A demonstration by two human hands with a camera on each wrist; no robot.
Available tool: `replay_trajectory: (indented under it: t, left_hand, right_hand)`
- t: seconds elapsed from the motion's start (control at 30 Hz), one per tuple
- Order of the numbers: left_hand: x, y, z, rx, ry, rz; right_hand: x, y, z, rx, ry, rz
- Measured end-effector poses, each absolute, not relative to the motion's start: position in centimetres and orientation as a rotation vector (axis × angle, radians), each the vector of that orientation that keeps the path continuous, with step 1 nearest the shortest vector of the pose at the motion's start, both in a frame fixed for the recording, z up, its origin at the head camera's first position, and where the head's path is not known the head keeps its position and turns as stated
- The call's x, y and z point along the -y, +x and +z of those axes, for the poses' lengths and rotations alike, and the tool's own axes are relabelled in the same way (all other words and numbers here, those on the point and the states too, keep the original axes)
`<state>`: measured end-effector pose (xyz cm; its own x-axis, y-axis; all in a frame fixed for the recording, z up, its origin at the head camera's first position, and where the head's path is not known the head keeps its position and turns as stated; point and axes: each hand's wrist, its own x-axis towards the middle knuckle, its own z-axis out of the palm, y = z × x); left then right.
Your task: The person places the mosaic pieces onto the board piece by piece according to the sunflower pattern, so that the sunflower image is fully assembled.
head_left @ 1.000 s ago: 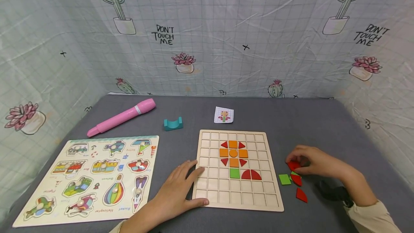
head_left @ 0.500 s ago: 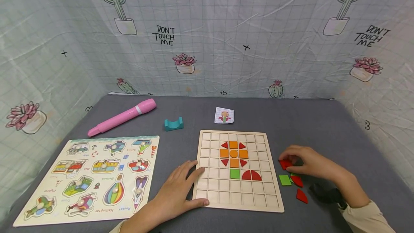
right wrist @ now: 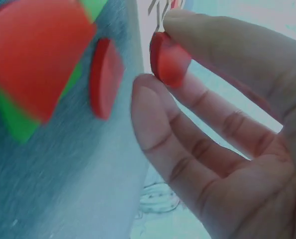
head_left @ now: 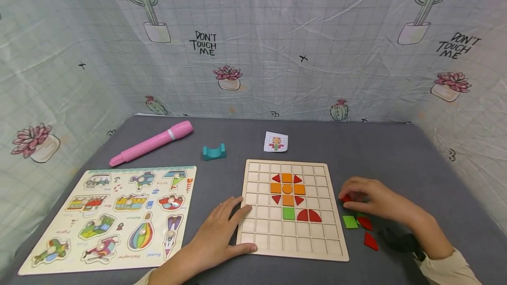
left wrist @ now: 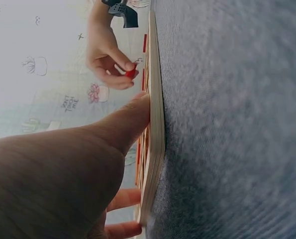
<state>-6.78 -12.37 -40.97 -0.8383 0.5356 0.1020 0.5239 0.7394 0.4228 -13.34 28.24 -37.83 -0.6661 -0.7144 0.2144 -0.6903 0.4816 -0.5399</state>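
While right hand (head_left: 370, 198) pinches one red piece (right wrist: 168, 59): three loose.

Soft, even light fills the head view, leaving only faint shadows under the hands and slight bowing toward the edges. The left wrist view is washed out pale at 10 o'clock. The right wrist view is blurred, its near red pieces out of focus.

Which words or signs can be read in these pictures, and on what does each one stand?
"DON'T TOUCH ME": on the backdrop cloth, printed left of centre.
"DON'T TOUCH ME": the same cloth, at right.
Picture puzzle board: small labels, seemingly "Helicopter", "Rocket", "Balloon"; the rest are too small.
Pattern card: a picture, no words.
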Motion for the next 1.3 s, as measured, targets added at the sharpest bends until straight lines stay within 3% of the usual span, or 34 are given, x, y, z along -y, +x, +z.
replay_trajectory:
  t: [1.3]
  left_hand:
    - [12.4, -6.7, -41.0, -2.917, 0.854, 0.653]
  right_hand:
    - [-14.3, -12.8, -37.4, -2.528, -1.334, -0.706]
